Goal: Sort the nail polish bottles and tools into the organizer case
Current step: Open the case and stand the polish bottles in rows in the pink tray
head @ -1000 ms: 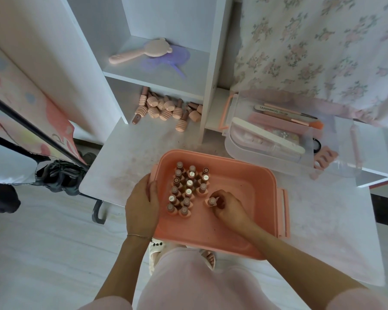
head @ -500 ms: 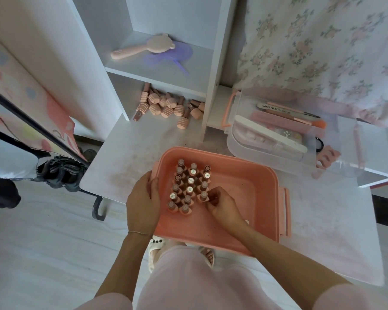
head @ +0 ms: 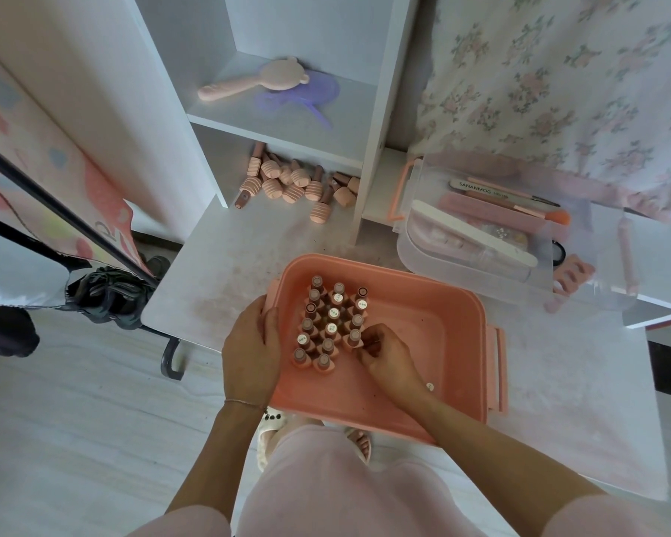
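Landmark: pink organizer case [head: 423,389], open on the white table [head: 225,273], near edge over the person's lap. Clear tool tray [head: 415,242] sits beyond the case's far right corner; it holds files and brushes, presumably parked there so the case's floor stays free for bottles. Loose bottles [head: 287,184]: one heap beyond the case's far left corner, under the shelf, roughly a dozen lying on their sides (overlapping, exact count not possible), judged the stock not yet sorted. Standing bottles [head: 332,315]: cluster in the case's left half, upright, packed touching in three rows; I count about 15. Packing tight against the left wall likely saves room and keeps them from tipping. Left hand [head: 250,350]: wrapped over the case's left rim, thumb inside, fingers outside, bracing it. Right hand [head: 384,352]: inside the case, fingers curled beside the right row's nearest bottle [head: 354,337]; whether they pinch it or merely touch it, cannot tell. One small round item [head: 429,386] lies on the case floor by the right wrist.
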`<state>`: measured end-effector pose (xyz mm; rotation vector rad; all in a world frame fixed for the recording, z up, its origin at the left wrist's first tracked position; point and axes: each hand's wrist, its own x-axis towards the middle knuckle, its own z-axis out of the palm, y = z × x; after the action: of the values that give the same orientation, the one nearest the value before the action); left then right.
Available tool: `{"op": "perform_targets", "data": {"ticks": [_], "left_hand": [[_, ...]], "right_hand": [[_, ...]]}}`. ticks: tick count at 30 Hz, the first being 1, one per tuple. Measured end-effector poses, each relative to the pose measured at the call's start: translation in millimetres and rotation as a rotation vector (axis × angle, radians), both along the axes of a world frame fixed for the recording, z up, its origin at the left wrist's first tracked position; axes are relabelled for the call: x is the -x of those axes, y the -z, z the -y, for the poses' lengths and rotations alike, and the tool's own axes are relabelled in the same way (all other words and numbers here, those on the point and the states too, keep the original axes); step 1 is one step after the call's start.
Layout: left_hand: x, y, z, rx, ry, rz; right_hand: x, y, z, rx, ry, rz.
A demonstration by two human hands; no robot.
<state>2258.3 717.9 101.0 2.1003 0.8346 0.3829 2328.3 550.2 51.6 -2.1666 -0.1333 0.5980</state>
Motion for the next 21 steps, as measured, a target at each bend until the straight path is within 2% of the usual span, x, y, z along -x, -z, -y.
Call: {"op": "perform_targets", "data": {"ticks": [7, 12, 16, 21], "left_hand": [[0.5, 1.6, -0.8, 0.003, 0.003, -0.004], [-0.2, 0.2, -1.8, 0.011, 0.019, -0.009], [-0.2, -0.5, -7.7, 0.060, 0.055, -0.023], [-5.7, -6.9, -34.2, 0.075, 0.198, -0.030]], "right_hand": [[-1.0, -6.9, 5.0, 0.029, 0.000, -0.011], [-0.8, -27.9, 13.6, 0.078, -0.029, 0.070], [-1.4, -55.3, 14.5, -0.014, -0.053, 0.139], [-12.8, -91.2, -1.7, -0.119, -0.063, 0.195]]}}
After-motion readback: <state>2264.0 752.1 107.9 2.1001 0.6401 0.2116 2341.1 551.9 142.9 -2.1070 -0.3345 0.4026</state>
